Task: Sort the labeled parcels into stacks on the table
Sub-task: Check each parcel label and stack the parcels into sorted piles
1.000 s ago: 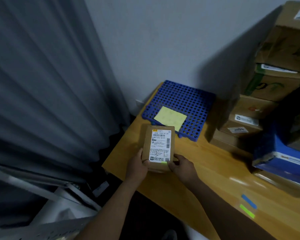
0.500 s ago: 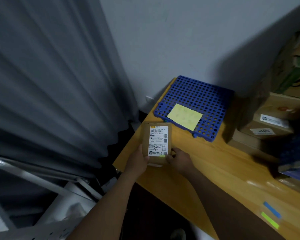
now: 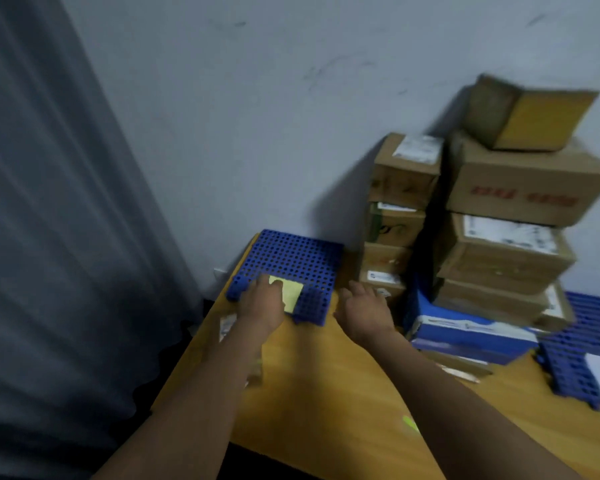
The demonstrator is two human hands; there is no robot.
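Note:
A small brown parcel with a white label [image 3: 226, 327] lies blurred at the table's left edge, mostly hidden under my left forearm. My left hand [image 3: 262, 303] hovers over the front of the blue perforated pallet [image 3: 291, 254], partly covering the yellow note [image 3: 291, 292] on it, and holds nothing. My right hand [image 3: 364, 313] is just right of that pallet, fingers relaxed and empty, close to the foot of a narrow stack of labeled cardboard parcels [image 3: 406, 168]. A taller stack of bigger boxes [image 3: 520, 188] stands beside it on a blue box [image 3: 465, 337].
The wooden table [image 3: 326, 375] meets a grey wall behind. A grey curtain [image 3: 66, 237] hangs left, past the table edge. A second blue pallet [image 3: 586, 323] with a white sheet sits at the far right. A green tape mark [image 3: 410, 424] is near the front.
Both hands have let go of the small parcel and moved forward toward the blue pallet and the stacks. The view has swung up and right, bringing the full stacks into sight.

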